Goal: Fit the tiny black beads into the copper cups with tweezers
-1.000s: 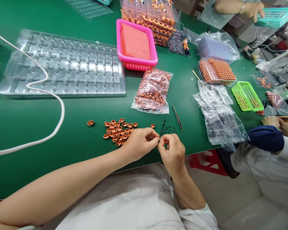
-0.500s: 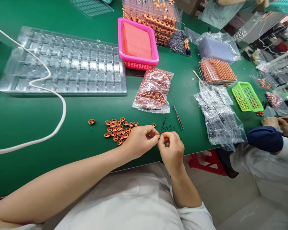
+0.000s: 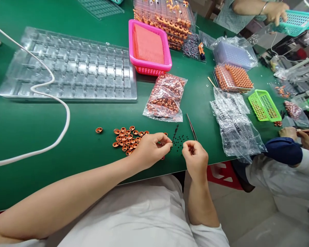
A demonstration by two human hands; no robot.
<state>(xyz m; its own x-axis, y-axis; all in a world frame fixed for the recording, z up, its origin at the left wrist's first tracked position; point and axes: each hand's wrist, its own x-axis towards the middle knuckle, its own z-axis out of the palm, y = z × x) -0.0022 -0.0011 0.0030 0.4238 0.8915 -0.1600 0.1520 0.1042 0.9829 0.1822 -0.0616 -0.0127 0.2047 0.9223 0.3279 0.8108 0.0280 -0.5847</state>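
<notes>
My left hand (image 3: 150, 149) rests on the green table near its front edge, fingers curled in a pinch on a small part I cannot make out. It lies just right of a pile of small copper-orange rings (image 3: 127, 140). My right hand (image 3: 195, 158) sits a little apart to the right, fingers curled and pinched, anything in them hidden. Between the hands lie tiny black parts (image 3: 179, 140) and a short black strip. Metal tweezers (image 3: 192, 127) lie just beyond my right hand.
A bag of copper rings (image 3: 166, 97) lies behind the hands, a pink basket (image 3: 149, 46) farther back. A clear blister tray (image 3: 69, 67) and a white cable (image 3: 51, 99) fill the left. Plastic bags (image 3: 234, 125), a green basket (image 3: 264, 104) and other people's hands (image 3: 307, 137) are at right.
My right hand has pulled away to the right from my left hand; before, their fingertips met at the black strip. The black strip now lies on the table.
</notes>
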